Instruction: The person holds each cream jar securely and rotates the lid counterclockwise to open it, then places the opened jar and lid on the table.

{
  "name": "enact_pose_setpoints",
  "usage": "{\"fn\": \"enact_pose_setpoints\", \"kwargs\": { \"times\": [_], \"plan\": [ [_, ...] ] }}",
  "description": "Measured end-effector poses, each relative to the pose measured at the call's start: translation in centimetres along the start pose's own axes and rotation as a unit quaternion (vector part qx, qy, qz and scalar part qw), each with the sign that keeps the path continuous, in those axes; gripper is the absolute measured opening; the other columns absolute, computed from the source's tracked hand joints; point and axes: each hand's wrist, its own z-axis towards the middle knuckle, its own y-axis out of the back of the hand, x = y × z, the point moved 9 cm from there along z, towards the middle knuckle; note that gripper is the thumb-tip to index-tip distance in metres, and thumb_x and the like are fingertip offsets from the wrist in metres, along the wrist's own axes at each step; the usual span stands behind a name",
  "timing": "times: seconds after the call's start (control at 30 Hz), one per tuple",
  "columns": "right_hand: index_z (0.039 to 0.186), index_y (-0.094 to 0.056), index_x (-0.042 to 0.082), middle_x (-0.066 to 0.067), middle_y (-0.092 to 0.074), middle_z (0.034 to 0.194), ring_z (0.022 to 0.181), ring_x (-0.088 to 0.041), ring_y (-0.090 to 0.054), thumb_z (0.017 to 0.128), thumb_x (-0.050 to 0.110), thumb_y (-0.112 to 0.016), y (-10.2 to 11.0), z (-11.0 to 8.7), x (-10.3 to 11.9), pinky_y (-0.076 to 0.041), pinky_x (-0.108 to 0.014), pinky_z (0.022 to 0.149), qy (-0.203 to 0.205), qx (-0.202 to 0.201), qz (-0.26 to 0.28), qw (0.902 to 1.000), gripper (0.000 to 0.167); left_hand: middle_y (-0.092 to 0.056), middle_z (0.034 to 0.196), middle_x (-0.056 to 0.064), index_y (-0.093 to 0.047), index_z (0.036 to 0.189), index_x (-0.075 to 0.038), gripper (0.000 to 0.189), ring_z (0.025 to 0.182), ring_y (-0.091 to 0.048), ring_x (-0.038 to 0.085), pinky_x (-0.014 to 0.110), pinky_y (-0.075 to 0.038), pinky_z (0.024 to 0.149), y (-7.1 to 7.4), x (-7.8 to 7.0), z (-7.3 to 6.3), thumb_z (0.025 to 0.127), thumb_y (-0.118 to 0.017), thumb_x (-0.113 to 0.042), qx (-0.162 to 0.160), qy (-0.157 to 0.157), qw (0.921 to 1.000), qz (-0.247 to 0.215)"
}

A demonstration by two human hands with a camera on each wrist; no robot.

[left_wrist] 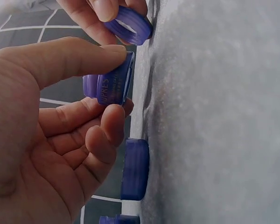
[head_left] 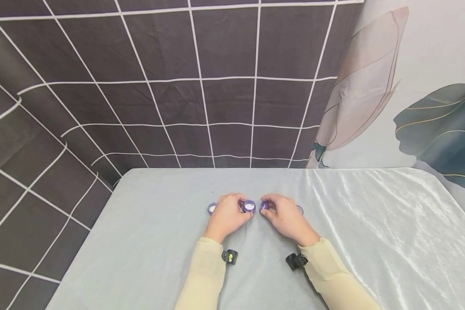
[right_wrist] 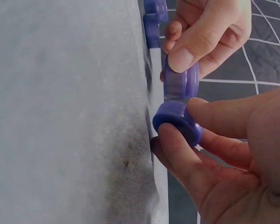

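Note:
My left hand (head_left: 227, 214) pinches a small purple jar (head_left: 249, 206) between thumb and fingers. Its pale round top faces up, and printed letters run along the jar's side (left_wrist: 113, 86) in the left wrist view. Just to the right, my right hand (head_left: 288, 217) holds a purple screw lid (head_left: 264, 206) by its rim, tilted on edge. The lid's hollow inside (left_wrist: 129, 27) shows in the left wrist view. In the right wrist view, the jar (right_wrist: 181, 84) and the lid (right_wrist: 177, 120) are very close; whether they touch I cannot tell.
A purple round piece (head_left: 212, 208) with a pale middle lies left of my left hand. Another purple piece (head_left: 300, 209) is partly hidden behind my right hand. Pale velvety cloth (head_left: 159, 241) covers the table. A dark gridded curtain (head_left: 170, 103) hangs behind it.

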Motion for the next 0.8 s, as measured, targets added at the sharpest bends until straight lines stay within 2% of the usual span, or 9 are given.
{"fn": "enact_pose_setpoints", "kwargs": {
  "times": [0.23, 0.37, 0.5, 0.8],
  "plan": [
    [0.115, -0.069, -0.003, -0.017, -0.072, 0.11, 0.102, -0.031, -0.069, 0.087, 0.005, -0.073, -0.16, 0.01, -0.03, -0.052, -0.047, 0.093, 0.0, 0.005, -0.021, 0.9998, 0.03, -0.066, 0.078, -0.002, -0.074, 0.104, -0.005, 0.033, 0.067, -0.056, 0.009, 0.025, -0.049, 0.067, -0.1, -0.09, -0.02, 0.076, -0.086, -0.018, 0.003, -0.004, 1.0, 0.004],
    [0.115, -0.069, -0.004, -0.017, -0.072, 0.109, 0.101, -0.031, -0.069, 0.087, 0.004, -0.073, -0.24, -0.01, 0.05, -0.052, -0.047, 0.092, 0.003, 0.006, -0.026, 0.9996, 0.03, -0.072, 0.088, 0.003, -0.075, 0.104, -0.005, 0.034, 0.081, -0.064, 0.017, 0.033, -0.052, 0.08, -0.26, -0.02, -0.01, 0.076, -0.086, -0.019, 0.004, -0.003, 0.9998, 0.019],
    [0.114, -0.069, -0.004, -0.016, -0.072, 0.107, 0.097, -0.029, -0.069, 0.086, 0.004, -0.074, -0.26, -0.02, 0.09, -0.053, -0.046, 0.09, 0.001, 0.007, -0.028, 0.9996, 0.03, -0.075, 0.099, 0.006, -0.075, 0.106, -0.005, 0.035, 0.098, -0.066, 0.028, 0.041, -0.049, 0.094, -0.32, -0.05, -0.09, 0.076, -0.086, -0.02, 0.009, 0.001, 0.9997, 0.023],
    [0.114, -0.07, -0.004, -0.009, -0.073, 0.096, 0.078, -0.013, -0.064, 0.086, 0.003, -0.075, -0.2, -0.12, -0.14, -0.055, -0.036, 0.075, -0.015, 0.023, -0.03, 0.9992, 0.03, -0.074, 0.104, 0.007, -0.075, 0.108, -0.006, 0.036, 0.108, -0.063, 0.033, 0.045, -0.046, 0.1, -0.74, 0.07, -0.1, 0.078, -0.086, -0.022, 0.021, 0.021, 0.9994, 0.019]
  ]
}}
